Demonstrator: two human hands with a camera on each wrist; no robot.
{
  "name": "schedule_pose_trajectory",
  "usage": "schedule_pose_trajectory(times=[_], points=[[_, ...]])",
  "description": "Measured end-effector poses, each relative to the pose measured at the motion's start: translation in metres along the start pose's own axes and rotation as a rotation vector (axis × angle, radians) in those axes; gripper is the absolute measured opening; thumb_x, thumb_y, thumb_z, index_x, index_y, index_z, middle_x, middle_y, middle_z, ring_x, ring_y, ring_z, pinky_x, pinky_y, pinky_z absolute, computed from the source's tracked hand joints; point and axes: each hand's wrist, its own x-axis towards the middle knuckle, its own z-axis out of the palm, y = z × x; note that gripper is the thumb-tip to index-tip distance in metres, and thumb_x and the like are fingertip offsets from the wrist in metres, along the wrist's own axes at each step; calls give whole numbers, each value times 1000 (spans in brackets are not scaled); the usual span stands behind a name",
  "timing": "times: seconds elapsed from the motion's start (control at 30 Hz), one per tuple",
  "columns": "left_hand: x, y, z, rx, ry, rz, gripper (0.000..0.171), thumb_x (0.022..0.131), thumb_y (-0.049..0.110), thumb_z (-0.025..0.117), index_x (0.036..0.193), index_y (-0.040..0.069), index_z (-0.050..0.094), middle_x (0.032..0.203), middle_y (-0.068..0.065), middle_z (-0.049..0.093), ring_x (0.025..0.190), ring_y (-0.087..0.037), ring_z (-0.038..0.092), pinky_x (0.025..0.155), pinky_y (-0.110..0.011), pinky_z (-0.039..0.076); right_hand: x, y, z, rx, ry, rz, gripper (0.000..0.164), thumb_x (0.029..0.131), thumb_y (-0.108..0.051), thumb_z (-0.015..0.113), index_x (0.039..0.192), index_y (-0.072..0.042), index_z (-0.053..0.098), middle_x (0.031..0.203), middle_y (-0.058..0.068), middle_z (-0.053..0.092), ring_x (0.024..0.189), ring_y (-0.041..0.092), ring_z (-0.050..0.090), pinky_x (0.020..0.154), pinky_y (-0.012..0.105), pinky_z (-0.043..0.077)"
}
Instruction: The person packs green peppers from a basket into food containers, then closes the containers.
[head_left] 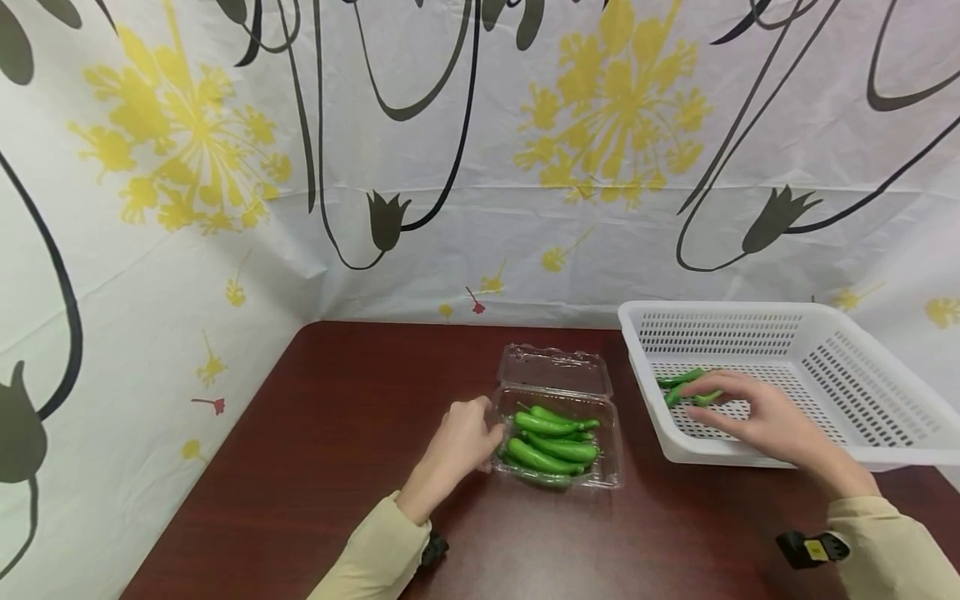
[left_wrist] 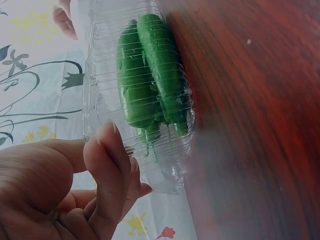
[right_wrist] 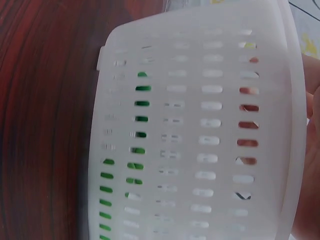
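A clear plastic clamshell box [head_left: 613,454] stands on the table with its lid [head_left: 555,372] folded back and several green peppers [head_left: 555,450] inside. My left hand [head_left: 459,437] pinches the box's left edge between thumb and fingers; in the left wrist view the fingertips meet the ribbed wall [left_wrist: 102,80]. My right hand [head_left: 757,414] hovers inside the white basket [head_left: 720,450], thumb and fingers curved and apart with no pepper between them. Below the fingertips lie a few green peppers [head_left: 678,379]. The basket's slotted wall [right_wrist: 275,125] hides most of that hand in the right wrist view.
The dark red-brown table [head_left: 360,400] extends to the left of the box. Behind it hangs a white sheet [head_left: 465,167] with printed flowers. The basket sits at the table's right side, a short gap from the box.
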Motion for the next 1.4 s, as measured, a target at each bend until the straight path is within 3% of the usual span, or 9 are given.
schedule_pose_trajectory(times=[0.53, 0.87, 1.13, 1.4], points=[[1, 0, 0, 23, -5, -1, 38, 93, 6, 68, 125, -11, 59, 59, -2, 56, 37, -7, 57, 40, -25, 49, -1, 7, -8, -70, -24, 14, 31, 84, -12, 82, 112, -23, 74, 107, -13, 70, 93, -2, 62, 79, 16, 49], [0, 1, -1, 6, 2, 10, 31, 93, 5, 68, 119, -9, 61, 59, -3, 56, 36, -7, 57, 39, -25, 49, -6, 19, -11, -57, -58, -5, 30, 81, -9, 83, 110, -14, 75, 106, -17, 70, 95, -4, 62, 77, 17, 51], [0, -1, -1, 9, 4, 10, 31, 93, 5, 68, 119, -9, 61, 59, -2, 56, 36, -7, 57, 38, -25, 49, -8, 24, -15, -61, -106, 29, 29, 84, -11, 81, 111, -18, 73, 105, -17, 69, 94, 5, 64, 77, 21, 52], [-1, -1, 0, -1, 2, 7, 31, 92, 4, 68, 118, -10, 61, 58, -3, 56, 37, -7, 57, 38, -25, 49, -8, 30, -20, -85, -149, 36, 29, 83, -13, 82, 110, -19, 74, 106, -18, 69, 94, 3, 64, 77, 21, 52]])
